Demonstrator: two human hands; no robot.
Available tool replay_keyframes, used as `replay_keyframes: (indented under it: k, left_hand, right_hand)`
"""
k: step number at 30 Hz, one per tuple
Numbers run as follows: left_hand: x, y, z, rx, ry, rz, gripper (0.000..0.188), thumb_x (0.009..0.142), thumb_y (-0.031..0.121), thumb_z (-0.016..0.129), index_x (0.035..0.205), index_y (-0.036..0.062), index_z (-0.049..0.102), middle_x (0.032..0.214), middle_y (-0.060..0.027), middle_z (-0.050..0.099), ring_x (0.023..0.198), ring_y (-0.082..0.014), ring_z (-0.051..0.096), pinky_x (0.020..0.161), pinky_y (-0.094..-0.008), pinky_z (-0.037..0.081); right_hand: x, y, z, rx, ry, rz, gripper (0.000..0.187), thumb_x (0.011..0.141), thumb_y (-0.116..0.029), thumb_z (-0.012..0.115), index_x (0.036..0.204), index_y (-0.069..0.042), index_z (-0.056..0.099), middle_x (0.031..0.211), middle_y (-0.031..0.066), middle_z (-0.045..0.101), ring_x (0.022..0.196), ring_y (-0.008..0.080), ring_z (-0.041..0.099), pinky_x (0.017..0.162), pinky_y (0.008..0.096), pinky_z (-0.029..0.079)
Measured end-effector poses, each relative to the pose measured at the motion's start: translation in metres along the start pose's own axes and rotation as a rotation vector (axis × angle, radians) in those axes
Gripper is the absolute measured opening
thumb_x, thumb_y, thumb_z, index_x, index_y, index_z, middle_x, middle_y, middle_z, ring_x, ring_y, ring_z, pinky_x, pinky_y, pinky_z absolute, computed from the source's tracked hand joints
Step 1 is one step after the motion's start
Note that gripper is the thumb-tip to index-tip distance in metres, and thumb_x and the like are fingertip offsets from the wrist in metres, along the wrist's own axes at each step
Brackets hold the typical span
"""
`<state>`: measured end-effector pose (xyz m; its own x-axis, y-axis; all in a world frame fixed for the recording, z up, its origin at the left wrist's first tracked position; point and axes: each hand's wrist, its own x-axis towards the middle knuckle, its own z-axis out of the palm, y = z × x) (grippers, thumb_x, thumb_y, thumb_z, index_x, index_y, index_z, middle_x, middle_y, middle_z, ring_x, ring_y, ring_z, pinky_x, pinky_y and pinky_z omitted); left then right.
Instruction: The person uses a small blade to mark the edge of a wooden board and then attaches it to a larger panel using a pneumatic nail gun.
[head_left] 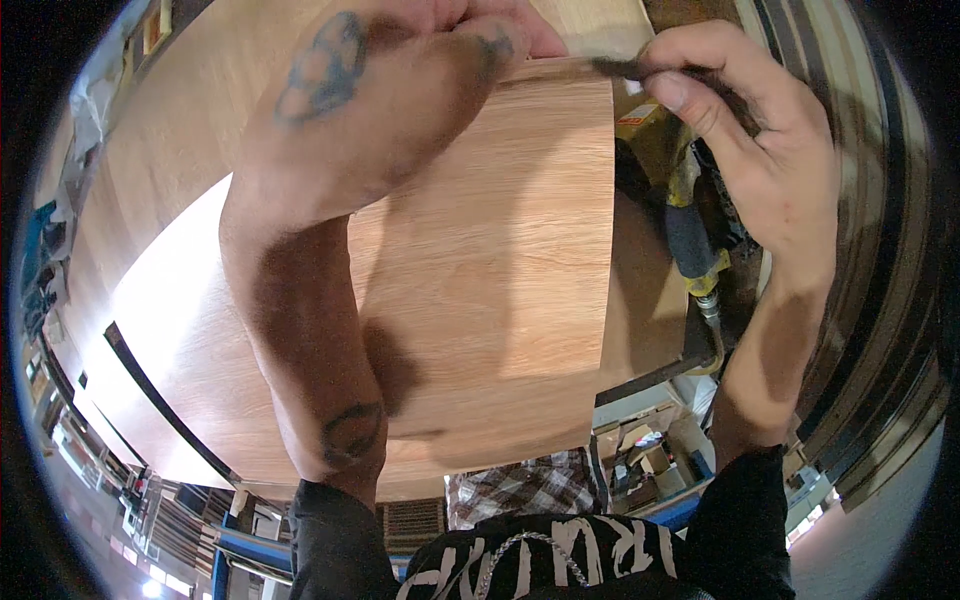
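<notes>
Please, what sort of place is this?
Probably a woodworking shop: a broad wooden sheet lies beneath the person's arms, and a black and yellow hand tool with a metal fitting is just right of it.

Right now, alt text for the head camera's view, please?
A person's right hand pinches a dark object near the far right corner of a wood-grained sheet, left hand near its far edge. A yellow-black tool lies to the right.

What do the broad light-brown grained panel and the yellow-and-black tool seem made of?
Broad light-brown grained panel: probably wood or woodgrain laminate, smooth satin; fine parallel grain shows. Yellow-and-black tool: perhaps plastic or rubber, looking matte; end fitting probably metal, silvery.
</notes>
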<state>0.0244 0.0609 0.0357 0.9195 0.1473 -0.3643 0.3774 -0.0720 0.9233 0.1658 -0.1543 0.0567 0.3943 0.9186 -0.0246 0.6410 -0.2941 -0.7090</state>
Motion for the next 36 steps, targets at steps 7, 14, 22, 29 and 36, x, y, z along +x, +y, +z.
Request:
replay_keyframes:
  k: [7, 14, 22, 29, 36]
  left_hand:
    - [-0.008, 0.023, 0.004, 0.067, 0.052, 0.19, 0.031, 0.095, 0.025, 0.069, 0.102, -0.006, 0.072, 0.086, -0.0128, 0.072, 0.076, -0.0134, 0.064, 0.072, -0.0254, 0.052]
    - [-0.019, 0.049, 0.014, 0.19, 0.084, 0.026, 0.034, 0.091, 0.034, 0.07, 0.097, 0.0003, 0.073, 0.091, -0.0179, 0.071, 0.096, -0.0238, 0.067, 0.09, -0.031, 0.05]
    - [-0.025, 0.008, 0.041, 0.58, 0.556, 0.536, 0.026, 0.086, 0.023, 0.071, 0.093, -0.0022, 0.07, 0.085, -0.0149, 0.066, 0.084, -0.0244, 0.063, 0.078, -0.0348, 0.048]
    - [-0.013, -0.017, 0.065, 0.595, 0.622, 0.531, 0.023, 0.082, 0.017, 0.074, 0.093, -0.001, 0.067, 0.083, -0.0104, 0.064, 0.078, -0.0248, 0.062, 0.073, -0.0386, 0.047]
    - [-0.007, -0.026, 0.074, 0.617, 0.655, 0.53, 0.029, 0.075, 0.012, 0.074, 0.1, 0.0029, 0.062, 0.09, -0.0119, 0.061, 0.086, -0.0309, 0.059, 0.078, -0.0428, 0.042]
  right_hand:
    - [0.042, 0.01, -0.013, -0.65, 0.075, -0.665, 0.007, 0.083, -0.009, 0.07, 0.087, -0.004, 0.067, 0.087, 0.009, 0.063, 0.076, 0.0202, 0.063, 0.065, 0.0354, 0.048]
    - [0.036, -0.009, -0.014, -0.809, -0.104, -0.583, 0.004, 0.077, -0.007, 0.069, 0.081, -0.007, 0.068, 0.089, 0.0108, 0.063, 0.079, 0.0259, 0.063, 0.064, 0.0357, 0.049]
    - [0.042, -0.016, -0.017, -0.715, -0.017, -0.741, 0.016, 0.081, 0.001, 0.067, 0.097, 0.0, 0.067, 0.1, 0.0091, 0.067, 0.094, 0.0289, 0.066, 0.08, 0.0366, 0.053]
    - [0.041, -0.023, -0.01, -0.712, -0.049, -0.637, 0.026, 0.067, 0.006, 0.067, 0.092, 0.0, 0.067, 0.095, 0.0093, 0.065, 0.096, 0.0307, 0.065, 0.078, 0.0395, 0.051]
    - [0.037, -0.016, -0.004, -0.681, -0.016, -0.606, 0.026, 0.066, 0.007, 0.066, 0.09, -0.001, 0.067, 0.093, 0.0082, 0.064, 0.093, 0.0303, 0.062, 0.078, 0.0398, 0.048]
